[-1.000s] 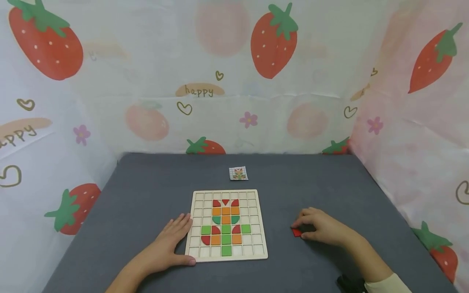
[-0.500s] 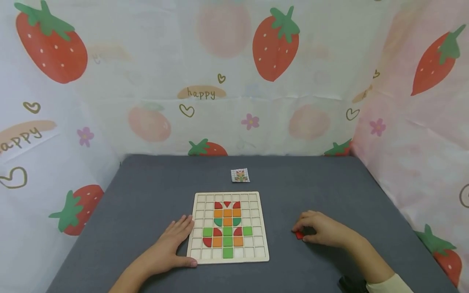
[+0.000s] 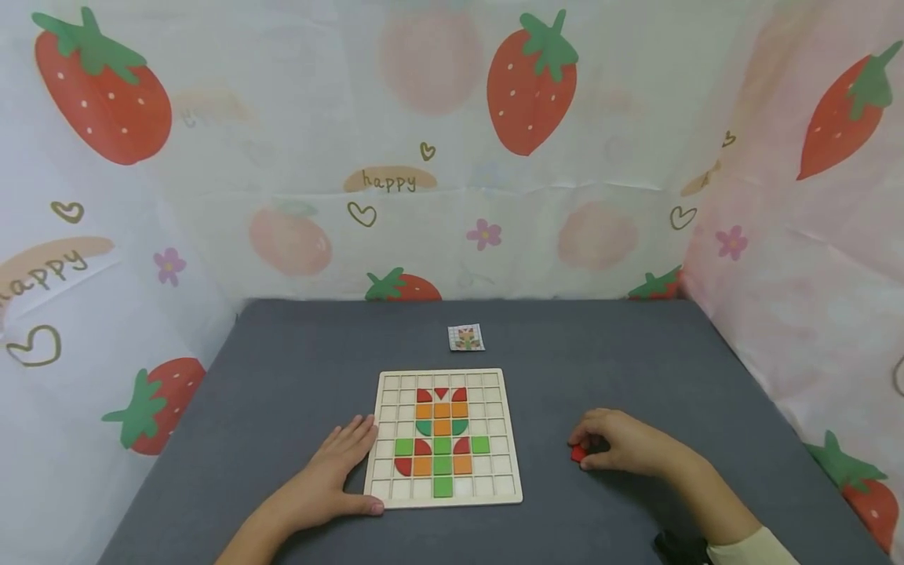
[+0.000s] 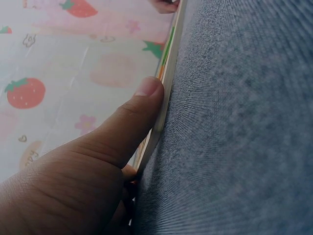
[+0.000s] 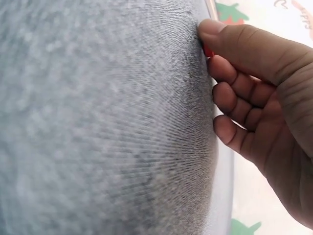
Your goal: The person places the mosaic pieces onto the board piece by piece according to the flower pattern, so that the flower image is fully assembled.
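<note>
A pale wooden grid board (image 3: 487, 424) lies flat on the table, its middle cells filled with red, orange and green tiles in a flower shape. Along its left edge rests my left hand (image 3: 321, 479), fingers fairly straight, thumb at the near-left corner. The left wrist view has that thumb (image 4: 142, 105) against the board's side (image 4: 166, 88). To the right of the board, low at the tabletop, my right hand (image 3: 628, 443) pinches a small red tile (image 3: 578, 453) between thumb and fingers. In the right wrist view the red tile (image 5: 209, 51) is mostly hidden behind the thumb.
Beyond the board lies a small printed card (image 3: 466, 337) with a similar flower picture. Dark grey cloth covers the table (image 3: 318, 337). A strawberry-print curtain (image 3: 452, 220) stands along the back and both sides. A black object (image 3: 679, 547) sits by the right sleeve.
The right fingers have shifted slightly around the red tile, and less of it shows than a second ago. The left hand stays at the board; the head view has moved a little.
</note>
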A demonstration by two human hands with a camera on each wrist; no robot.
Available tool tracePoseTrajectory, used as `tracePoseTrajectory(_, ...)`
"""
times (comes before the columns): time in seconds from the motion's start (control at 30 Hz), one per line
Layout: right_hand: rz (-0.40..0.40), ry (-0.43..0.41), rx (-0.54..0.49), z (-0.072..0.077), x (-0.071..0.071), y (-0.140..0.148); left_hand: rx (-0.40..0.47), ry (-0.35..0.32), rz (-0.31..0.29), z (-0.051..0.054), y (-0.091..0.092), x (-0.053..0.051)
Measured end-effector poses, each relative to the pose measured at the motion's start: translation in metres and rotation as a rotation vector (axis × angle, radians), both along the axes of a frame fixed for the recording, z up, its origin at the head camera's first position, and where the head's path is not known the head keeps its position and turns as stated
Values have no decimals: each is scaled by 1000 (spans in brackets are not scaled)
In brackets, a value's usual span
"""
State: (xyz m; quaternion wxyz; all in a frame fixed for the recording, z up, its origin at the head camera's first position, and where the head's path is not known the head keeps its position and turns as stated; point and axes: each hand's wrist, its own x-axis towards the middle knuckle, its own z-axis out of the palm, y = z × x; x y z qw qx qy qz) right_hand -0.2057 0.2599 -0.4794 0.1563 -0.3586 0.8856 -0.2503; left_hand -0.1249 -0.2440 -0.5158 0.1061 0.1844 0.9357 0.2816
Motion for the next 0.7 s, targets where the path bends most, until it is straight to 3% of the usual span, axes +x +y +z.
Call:
tracePoseTrajectory(0.2,-18,15,-16,-1,0,3,4,-3,-8,1,2,0)
tracePoseTrajectory(0.4,-67,22,-6,7,0,1,11,-8,-12,0,2,-1)
tracePoseTrajectory(0.7,-124,128,2,22,5,-34,10,-5,-11,4,2,2)
